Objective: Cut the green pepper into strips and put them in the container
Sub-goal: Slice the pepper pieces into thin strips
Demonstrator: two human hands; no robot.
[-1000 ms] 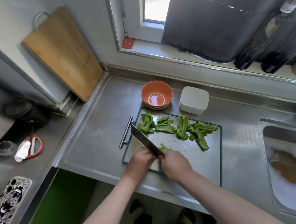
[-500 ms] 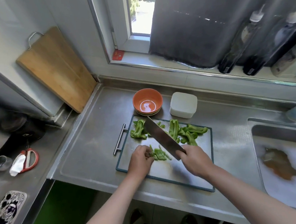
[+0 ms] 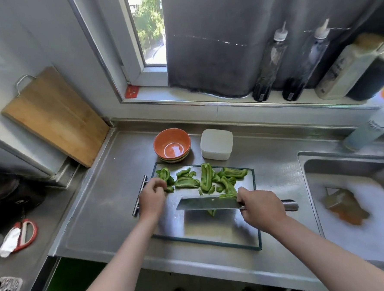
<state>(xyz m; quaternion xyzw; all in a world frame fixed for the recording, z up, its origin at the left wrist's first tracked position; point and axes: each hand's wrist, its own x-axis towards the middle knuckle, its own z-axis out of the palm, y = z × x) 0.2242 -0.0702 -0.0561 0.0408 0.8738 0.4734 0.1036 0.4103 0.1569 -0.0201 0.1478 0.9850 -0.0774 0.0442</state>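
Several green pepper pieces (image 3: 206, 180) lie along the far side of the steel cutting board (image 3: 216, 232). My left hand (image 3: 152, 198) is at the board's left end, fingers curled on the leftmost pepper piece (image 3: 166, 177). My right hand (image 3: 261, 205) grips the cleaver (image 3: 207, 203) by its steel handle. The blade lies level above the board and points left. A few cut strips (image 3: 227, 196) sit on the blade near my hand, and one hangs below its edge. The orange bowl (image 3: 172, 144) and a white lidded container (image 3: 216, 143) stand just behind the board.
A sink (image 3: 356, 205) with soapy water and a sponge lies to the right. Sauce bottles (image 3: 271, 64) line the windowsill. A wooden board (image 3: 54, 115) leans on the left wall. Red scissors (image 3: 23, 234) lie on the left counter.
The cleaver swung from pointing up-left to lying level with strips on it. My left hand left the cut strips and moved to the leftmost pepper piece.
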